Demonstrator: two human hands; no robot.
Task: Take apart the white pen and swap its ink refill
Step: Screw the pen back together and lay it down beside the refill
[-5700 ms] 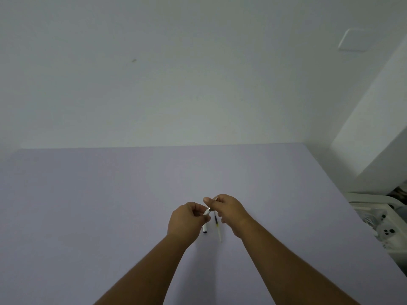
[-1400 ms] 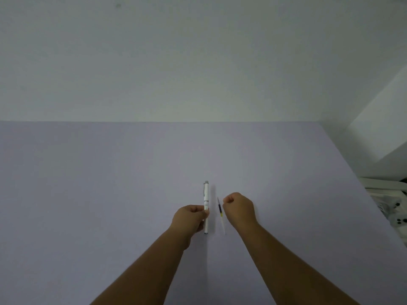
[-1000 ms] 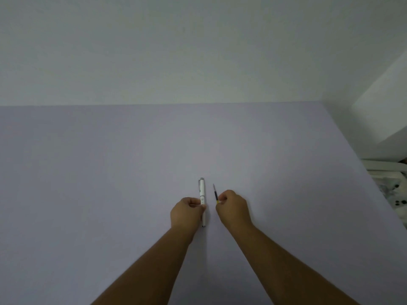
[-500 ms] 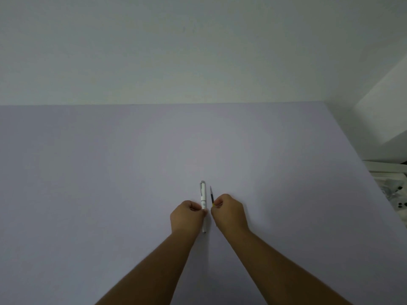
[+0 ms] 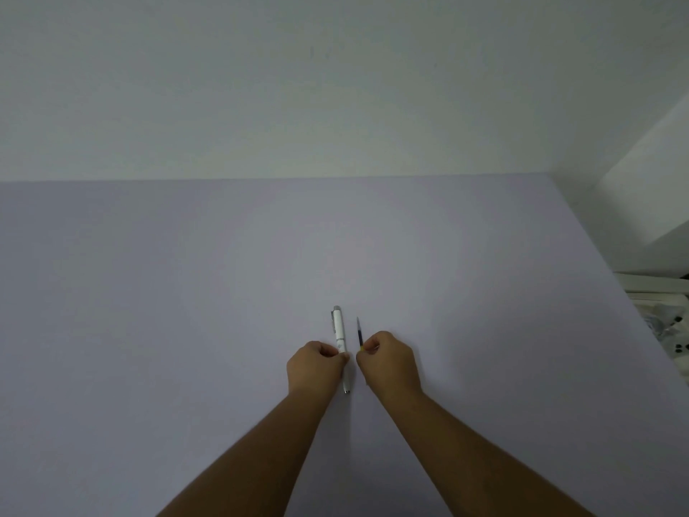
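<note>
The white pen (image 5: 339,330) lies lengthwise on the pale lilac table (image 5: 186,292), its silver cap end pointing away from me. My left hand (image 5: 317,367) pinches the pen around its middle. Just to the right, a thin ink refill (image 5: 359,332) with a dark tip and a yellow band points away from me. My right hand (image 5: 387,361) is closed on the refill's near part, which the fingers hide. The two hands sit side by side, almost touching.
The table's right edge (image 5: 611,285) runs diagonally toward me. Beyond it, at the far right, white equipment with dark spots (image 5: 667,322) sits lower down. A plain white wall rises behind the table's far edge.
Since 1.4 s ago my right hand has closed on the refill that lay beside it and shifted it closer to the pen. My left hand has kept its grip on the pen.
</note>
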